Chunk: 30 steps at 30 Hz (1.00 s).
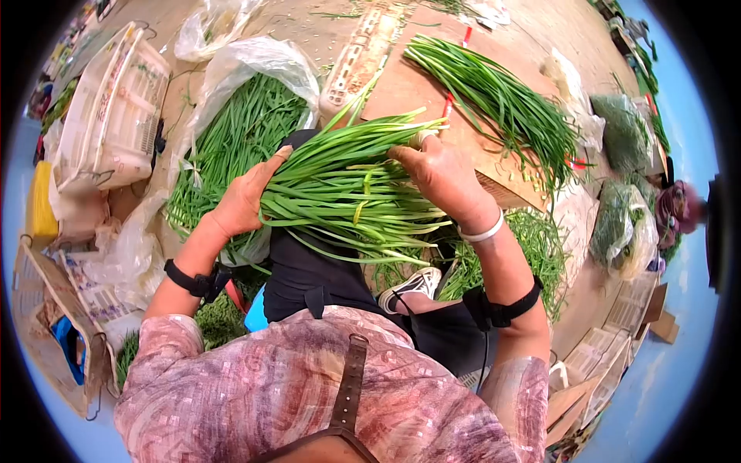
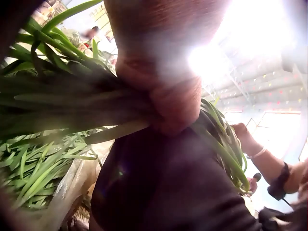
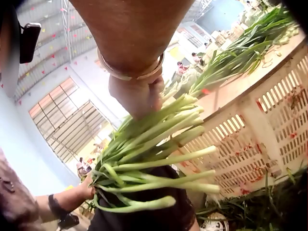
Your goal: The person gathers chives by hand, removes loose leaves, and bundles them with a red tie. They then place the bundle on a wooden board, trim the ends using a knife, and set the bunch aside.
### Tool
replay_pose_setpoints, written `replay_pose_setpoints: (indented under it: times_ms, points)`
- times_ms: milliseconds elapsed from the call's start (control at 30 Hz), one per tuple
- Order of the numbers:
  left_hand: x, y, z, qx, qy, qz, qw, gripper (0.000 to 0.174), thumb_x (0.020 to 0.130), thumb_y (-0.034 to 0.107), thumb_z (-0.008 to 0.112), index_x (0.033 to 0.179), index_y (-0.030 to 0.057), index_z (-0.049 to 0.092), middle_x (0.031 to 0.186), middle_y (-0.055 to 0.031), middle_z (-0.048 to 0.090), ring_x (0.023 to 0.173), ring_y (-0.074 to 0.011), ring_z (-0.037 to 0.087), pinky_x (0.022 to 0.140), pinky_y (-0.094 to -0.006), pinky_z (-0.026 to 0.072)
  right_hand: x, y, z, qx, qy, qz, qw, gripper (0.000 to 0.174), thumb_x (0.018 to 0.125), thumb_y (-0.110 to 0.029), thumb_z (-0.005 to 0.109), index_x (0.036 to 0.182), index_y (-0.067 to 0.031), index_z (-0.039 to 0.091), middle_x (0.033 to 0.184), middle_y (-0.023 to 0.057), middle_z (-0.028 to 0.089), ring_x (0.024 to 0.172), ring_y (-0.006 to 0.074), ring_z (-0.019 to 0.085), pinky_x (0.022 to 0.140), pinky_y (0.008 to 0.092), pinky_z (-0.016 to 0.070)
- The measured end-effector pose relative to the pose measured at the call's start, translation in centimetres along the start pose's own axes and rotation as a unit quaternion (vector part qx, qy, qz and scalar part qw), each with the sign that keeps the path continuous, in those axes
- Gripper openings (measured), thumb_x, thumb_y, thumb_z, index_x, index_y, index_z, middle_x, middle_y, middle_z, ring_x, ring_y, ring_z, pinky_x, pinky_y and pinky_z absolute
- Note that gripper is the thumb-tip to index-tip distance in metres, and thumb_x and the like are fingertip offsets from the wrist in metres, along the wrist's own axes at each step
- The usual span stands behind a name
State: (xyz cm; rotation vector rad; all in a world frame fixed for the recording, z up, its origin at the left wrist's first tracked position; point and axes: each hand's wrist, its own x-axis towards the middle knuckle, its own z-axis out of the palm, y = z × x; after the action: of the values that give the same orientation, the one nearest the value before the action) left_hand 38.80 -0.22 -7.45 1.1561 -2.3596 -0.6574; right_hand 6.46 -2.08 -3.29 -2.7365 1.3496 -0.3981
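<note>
"Holding a bundle of long green stalks [image 1: 347,185] over the lap, a person in a patterned shirt [image 1: 309,386] bends to the work in the head view. How do the hands lie?"

"The left hand [image 1: 248,193] grips the leafy side; the right hand [image 1: 440,171], fingers curled, pinches stalks near their pale ends. A second bundle [image 1: 494,96] rests on a brown board [image 1: 390,89], and an open plastic bag [image 1: 289,58] of greens [image 1: 251,116] sits beside the left hand."

"And from the left wrist?"

"The left hand is closed round the leaves, just above a dark trouser leg [image 2: 159,183]. The bagged greens show at lower left."

"The right wrist view?"

"The right hand bends over the bundle's upper edge, its fingertips hidden. Pale ends fan out beside a slotted white crate [image 3: 262,127], the board above it."
</note>
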Motion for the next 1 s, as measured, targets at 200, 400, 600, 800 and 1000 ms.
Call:
replay_pose_setpoints:
  times_ms: [200,400,600,800,1000]
  points:
    - [0.0,-0.5,-0.4,-0.023,-0.017,0.016,0.999,0.084,0.069,0.013,0.069,0.139,0.0032,0.025,0.133,-0.0157,0.044,0.113,-0.033,0.05,0.094,-0.035,0.0422,0.9,-0.7,1.5,-0.033,0.036,-0.02,0.999,0.028,0.077,-0.016,0.052,0.102,-0.0221,0.065,0.095,0.012,0.053,0.088,0.0284,0.055,0.074,0.0384,0.0453]
    - [-0.3,-0.8,-0.3,-0.022,-0.008,0.024,0.999,0.085,0.069,0.015,0.07,0.14,0.0042,0.025,0.132,-0.0164,0.045,0.11,-0.033,0.052,0.092,-0.0353,0.0443,0.2,-1.3,1.4,0.021,0.082,-0.096,0.992,0.028,0.077,-0.016,0.051,0.1,-0.0227,0.066,0.104,0.013,0.053,0.096,0.03,0.052,0.077,0.0386,0.0416]
    - [-0.3,-0.9,-0.1,0.004,0.001,0.04,0.999,0.086,0.068,0.016,0.07,0.14,0.005,0.024,0.121,-0.0185,0.052,0.1,-0.0348,0.055,0.084,-0.0371,0.0471,0.4,-1.8,1.0,0.092,0.035,-0.061,0.993,0.017,0.072,-0.011,0.06,0.089,-0.0121,0.064,0.104,0.0138,0.054,0.097,0.0311,0.052,0.081,0.0421,0.0413]
    - [-0.5,-0.5,0.2,-0.005,0.032,0.042,0.999,0.083,0.068,0.014,0.069,0.14,0.0065,0.028,0.109,-0.019,0.057,0.086,-0.035,0.058,0.076,-0.0373,0.0482,-1.2,0.1,-1.1,0.593,0.123,0.16,0.779,0.016,0.076,0.005,0.064,0.09,-0.001,0.059,0.073,0.0052,0.063,0.066,0.0127,0.059,0.061,0.025,0.0468]
    - [-0.1,0.6,0.4,0.005,0.044,0.029,0.999,0.085,0.066,0.009,0.069,0.14,0.0066,0.028,0.108,-0.0184,0.057,0.087,-0.0344,0.058,0.077,-0.0364,0.0485,-0.8,-1.6,-2.5,0.576,0.237,0.192,0.758,0.011,0.078,0.0,0.065,0.086,-0.0037,0.059,0.07,0.0025,0.062,0.062,0.0087,0.057,0.053,0.0239,0.0445]
